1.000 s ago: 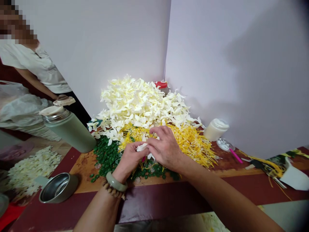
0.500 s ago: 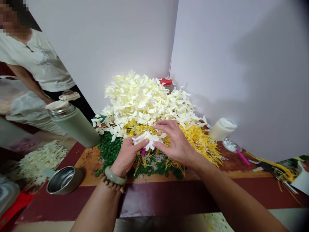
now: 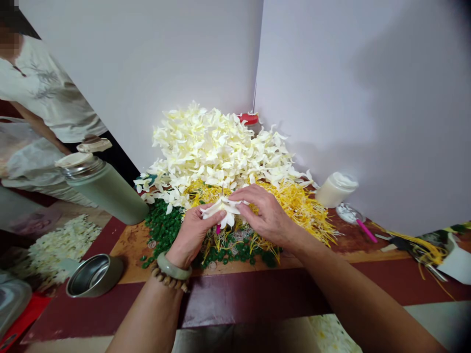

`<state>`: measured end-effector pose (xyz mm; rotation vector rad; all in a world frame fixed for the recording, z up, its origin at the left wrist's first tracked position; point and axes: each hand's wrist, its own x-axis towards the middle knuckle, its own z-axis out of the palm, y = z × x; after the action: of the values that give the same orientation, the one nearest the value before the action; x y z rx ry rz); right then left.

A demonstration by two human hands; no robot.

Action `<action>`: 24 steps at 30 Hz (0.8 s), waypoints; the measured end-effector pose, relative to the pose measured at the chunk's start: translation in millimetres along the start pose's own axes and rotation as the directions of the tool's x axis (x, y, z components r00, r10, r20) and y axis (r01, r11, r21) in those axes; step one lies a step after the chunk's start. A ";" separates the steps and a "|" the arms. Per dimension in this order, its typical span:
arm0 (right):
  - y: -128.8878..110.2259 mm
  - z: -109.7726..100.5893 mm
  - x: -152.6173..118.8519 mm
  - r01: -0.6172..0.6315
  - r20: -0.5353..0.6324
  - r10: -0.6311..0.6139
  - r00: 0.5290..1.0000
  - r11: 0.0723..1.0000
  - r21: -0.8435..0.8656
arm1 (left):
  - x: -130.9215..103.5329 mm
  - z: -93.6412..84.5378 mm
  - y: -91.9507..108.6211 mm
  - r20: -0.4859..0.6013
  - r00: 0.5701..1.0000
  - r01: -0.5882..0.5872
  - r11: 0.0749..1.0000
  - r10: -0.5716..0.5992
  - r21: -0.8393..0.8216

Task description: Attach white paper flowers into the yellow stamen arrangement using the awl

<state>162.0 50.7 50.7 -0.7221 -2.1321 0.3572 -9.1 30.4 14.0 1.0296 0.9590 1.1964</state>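
Observation:
My left hand [image 3: 192, 230], with a bangle and a beaded bracelet at the wrist, pinches a white artificial flower [image 3: 227, 217] between thumb and fingers. A thin metal spike [image 3: 222, 189] stands up from the flower's middle, and a bright pink handle [image 3: 218, 229] shows just under it. On the flower's right side, my right hand [image 3: 270, 215] has a petal between its thumb and forefinger. Behind both hands rises a heap of white petal pieces [image 3: 217, 142]. Yellow stamens [image 3: 300, 208] spread to the right, and small green pieces [image 3: 162, 228] lie to the left.
A green thermos [image 3: 110, 193] and a metal cup [image 3: 93, 275] stand left. On the right are a white jar [image 3: 336, 189], a small dish [image 3: 348, 213], a pink-handled tool [image 3: 367, 231] and yellow strands [image 3: 430, 251]. A red-lidded jar [image 3: 248, 119] sits behind. Another person [image 3: 55, 93] stands left.
My right hand's thumb and forefinger have closed on the flower's right petal; before, they were spread beside it. The left hand keeps its hold. The whole view has shifted slightly.

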 end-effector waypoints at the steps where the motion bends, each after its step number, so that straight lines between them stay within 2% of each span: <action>1: -0.9 -0.2 0.0 -0.005 -0.007 0.005 1.000 1.000 0.003 | -0.9 0.7 1.1 0.012 1.000 0.004 1.000 -0.003 -0.010; 7: -4.2 -2.4 0.1 -0.012 -0.004 0.012 1.000 1.000 -0.029 | -5.1 2.5 6.0 0.054 0.999 0.008 0.995 -0.003 -0.097; 13: -3.2 2.7 -2.6 0.046 0.030 -0.043 0.999 0.994 -0.099 | -1.6 0.2 0.1 0.007 1.000 -0.025 1.000 0.025 -0.015; 18: -1.3 7.6 -5.2 0.051 0.087 -0.037 0.995 0.985 -0.164 | -2.5 2.6 3.5 -0.068 0.996 -0.063 0.996 0.059 -0.069; 24: -3.1 8.6 -4.9 0.045 0.101 -0.027 0.995 0.983 -0.176 | -5.4 4.9 8.4 -0.055 0.996 -0.077 0.996 0.074 -0.051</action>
<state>156.4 45.2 43.9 -0.7804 -2.2880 0.1868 -7.2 25.1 23.6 1.0038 0.9311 1.3106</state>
